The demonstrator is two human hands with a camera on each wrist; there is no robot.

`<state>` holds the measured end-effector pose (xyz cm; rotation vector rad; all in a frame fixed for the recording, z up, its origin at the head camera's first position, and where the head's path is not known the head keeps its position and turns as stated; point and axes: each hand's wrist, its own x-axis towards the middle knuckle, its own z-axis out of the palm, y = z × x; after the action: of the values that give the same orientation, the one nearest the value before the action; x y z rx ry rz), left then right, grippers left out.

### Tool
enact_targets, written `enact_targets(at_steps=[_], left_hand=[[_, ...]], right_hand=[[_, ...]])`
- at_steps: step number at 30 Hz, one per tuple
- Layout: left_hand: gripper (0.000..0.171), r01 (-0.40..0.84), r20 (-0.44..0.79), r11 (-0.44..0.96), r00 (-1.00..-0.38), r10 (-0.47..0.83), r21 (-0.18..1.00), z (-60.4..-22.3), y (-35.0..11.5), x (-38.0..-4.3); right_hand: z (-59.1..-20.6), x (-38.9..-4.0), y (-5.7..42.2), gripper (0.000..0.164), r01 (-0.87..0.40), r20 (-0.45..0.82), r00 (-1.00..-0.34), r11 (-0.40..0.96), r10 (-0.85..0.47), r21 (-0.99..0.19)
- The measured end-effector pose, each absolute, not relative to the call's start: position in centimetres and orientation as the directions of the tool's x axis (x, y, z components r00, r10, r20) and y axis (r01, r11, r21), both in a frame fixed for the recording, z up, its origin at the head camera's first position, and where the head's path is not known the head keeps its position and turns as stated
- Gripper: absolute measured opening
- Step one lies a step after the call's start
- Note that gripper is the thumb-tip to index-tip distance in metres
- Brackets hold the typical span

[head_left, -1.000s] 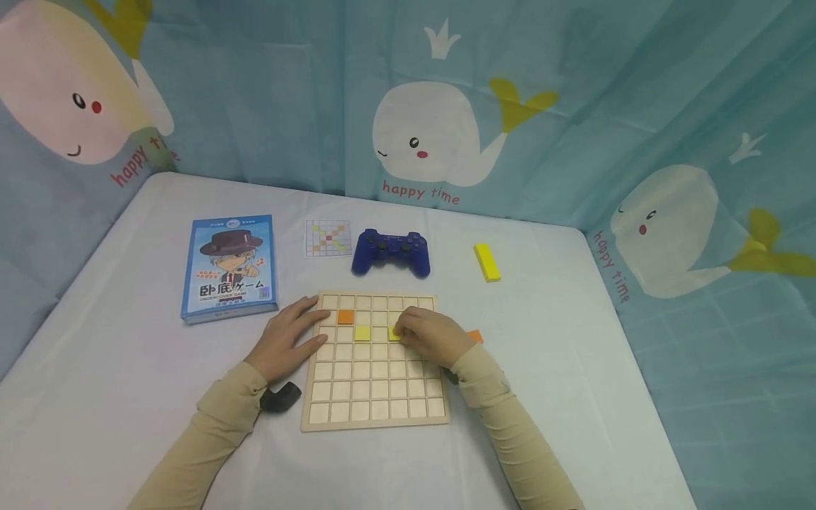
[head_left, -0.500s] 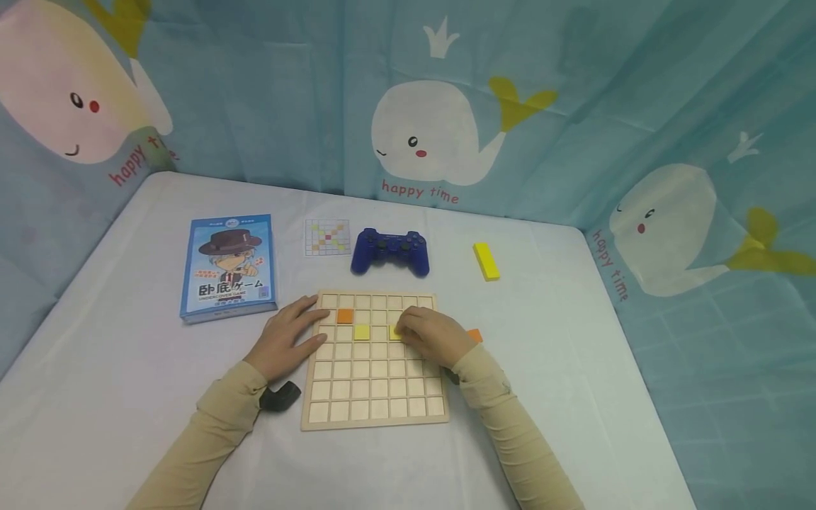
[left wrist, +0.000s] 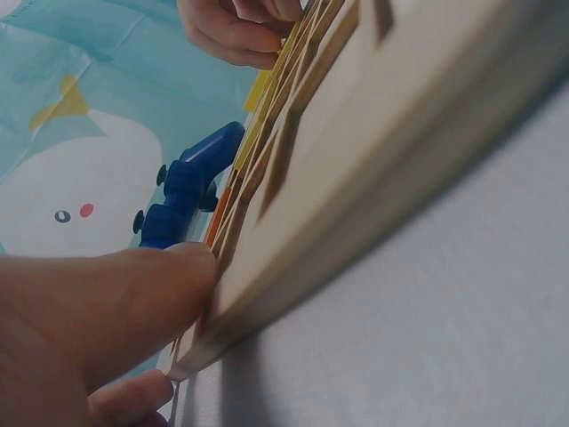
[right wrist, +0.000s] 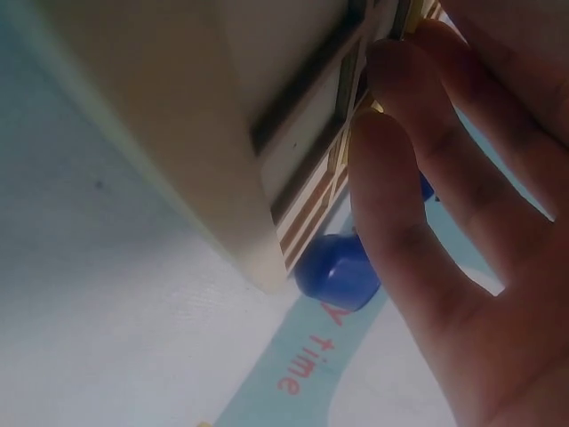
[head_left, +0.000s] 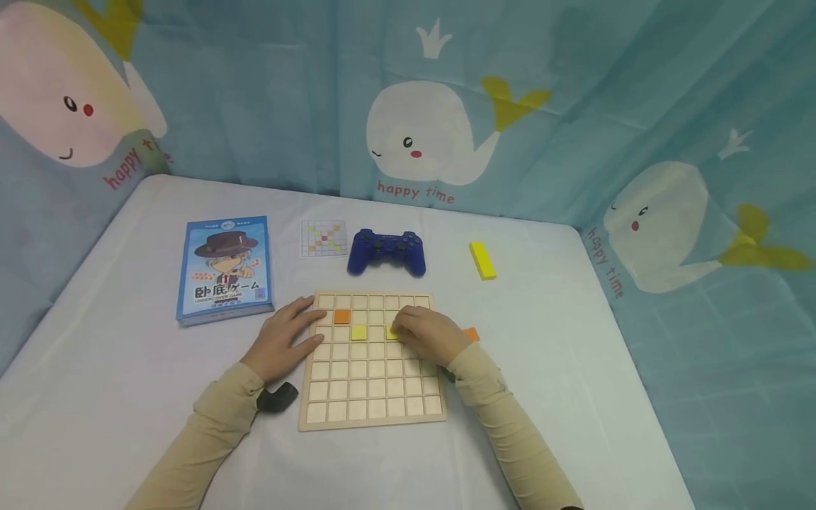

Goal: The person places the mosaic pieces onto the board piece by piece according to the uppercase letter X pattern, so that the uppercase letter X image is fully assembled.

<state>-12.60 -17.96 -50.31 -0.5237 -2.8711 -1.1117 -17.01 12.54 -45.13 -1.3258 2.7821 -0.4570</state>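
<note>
A wooden grid board lies on the table, holding an orange tile and a yellow tile in its upper left squares. My left hand rests on the board's left edge with fingers spread; in the left wrist view the thumb lies over the frame. My right hand bends over the board's upper right, its fingertips pinching a second yellow tile at a square in the same row as the first. The hand partly covers that tile. In the right wrist view, the fingers reach down to the grid.
Behind the board lie a blue game controller and a printed grid card. A blue game box is at the left. Further right is a yellow bar-shaped piece; an orange piece shows past my right hand.
The whole head view has shifted slightly left. Both hands keep their places on the board, and the tiles stay where they were.
</note>
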Motion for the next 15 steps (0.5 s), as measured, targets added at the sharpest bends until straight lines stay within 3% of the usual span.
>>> enact_targets(at_steps=[6, 15], left_hand=[[0.046, 0.306, 0.125, 0.692, -0.946, 0.3, 0.654, -50.5, -18.0, -12.6], [0.047, 0.307, 0.121, 0.689, -0.945, 0.305, 0.657, -50.1, -18.0, -12.5]], right_hand=[[-44.4, -16.7, 13.4, 0.016, -0.722, 0.063, -0.67, 0.63, -0.74, -0.287], [-42.2, -13.1, 20.9, 0.022, -0.509, 0.081, -0.853, 0.787, -0.515, -0.349]])
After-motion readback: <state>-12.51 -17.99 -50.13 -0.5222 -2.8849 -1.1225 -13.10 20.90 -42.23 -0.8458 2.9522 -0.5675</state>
